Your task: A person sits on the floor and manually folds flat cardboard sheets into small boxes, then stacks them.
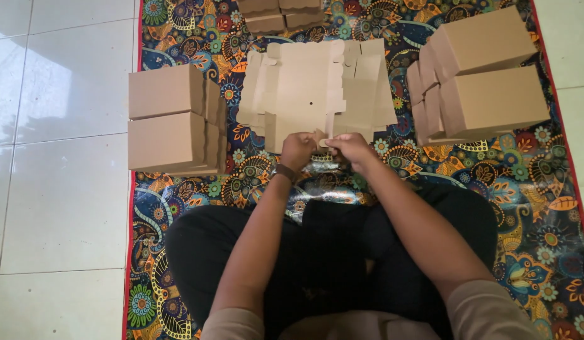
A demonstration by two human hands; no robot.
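A pile of flat, die-cut brown cardboard box blanks (317, 88) lies on the patterned mat in front of me. My left hand (297, 150), with a dark band on its wrist, and my right hand (350, 147) meet at the near edge of the pile. Both pinch a small flap of the top blank between the fingers. I sit cross-legged in dark trousers, with my knees just below the hands.
Folded brown boxes stand stacked at the left (169, 119), at the right (487, 75) and at the far edge (279, 14). The colourful floral mat (531, 208) has a red border; white floor tiles (59, 126) lie on both sides.
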